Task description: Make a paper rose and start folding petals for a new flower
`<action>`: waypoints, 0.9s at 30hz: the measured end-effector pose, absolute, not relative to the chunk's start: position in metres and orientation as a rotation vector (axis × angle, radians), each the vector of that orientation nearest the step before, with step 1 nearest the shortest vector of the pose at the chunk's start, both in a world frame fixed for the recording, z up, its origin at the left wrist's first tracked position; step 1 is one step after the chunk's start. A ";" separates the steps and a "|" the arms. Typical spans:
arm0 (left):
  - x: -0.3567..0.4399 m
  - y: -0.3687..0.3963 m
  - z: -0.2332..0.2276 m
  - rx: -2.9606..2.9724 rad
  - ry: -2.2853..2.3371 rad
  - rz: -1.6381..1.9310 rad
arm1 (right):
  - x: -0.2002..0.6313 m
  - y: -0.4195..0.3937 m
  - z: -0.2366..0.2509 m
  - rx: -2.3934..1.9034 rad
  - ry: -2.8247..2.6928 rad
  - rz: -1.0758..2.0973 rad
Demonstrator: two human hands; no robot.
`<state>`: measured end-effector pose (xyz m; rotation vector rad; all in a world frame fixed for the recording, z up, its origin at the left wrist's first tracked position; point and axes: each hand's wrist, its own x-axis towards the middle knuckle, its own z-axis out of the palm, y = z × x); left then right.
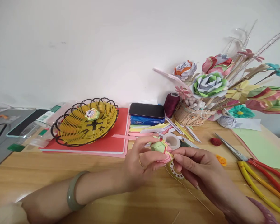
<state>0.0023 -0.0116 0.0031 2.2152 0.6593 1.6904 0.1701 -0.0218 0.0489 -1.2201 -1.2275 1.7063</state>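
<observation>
A small paper flower (159,147) in light green, pink and yellow is held in front of me above the wooden table. My left hand (138,160) wraps its fingers around the flower from the left. My right hand (196,165) has thumb and forefinger pinched on the flower's lower right edge. Just behind it stands a roll of white tape (172,141). Below the fingers, a white ring with holes (176,170) is partly covered by my right hand. A thin string (193,193) runs down to the right across the table.
A yellow woven basket (105,124) with a small paper flower sits on red paper (122,133). Paper strips (151,127), a phone (146,110) and a thread spool (170,104) lie behind. Scissors (233,149), yellow-handled pliers (259,186) and a flower arrangement (210,84) are at right.
</observation>
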 end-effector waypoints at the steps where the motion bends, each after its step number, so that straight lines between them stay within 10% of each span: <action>1: 0.002 -0.012 0.003 2.208 0.659 1.690 | 0.170 -0.021 0.049 -1.219 -1.220 1.726; 27: 0.000 -0.008 0.004 2.179 0.601 1.627 | 0.170 -0.023 0.053 -1.234 -1.319 1.637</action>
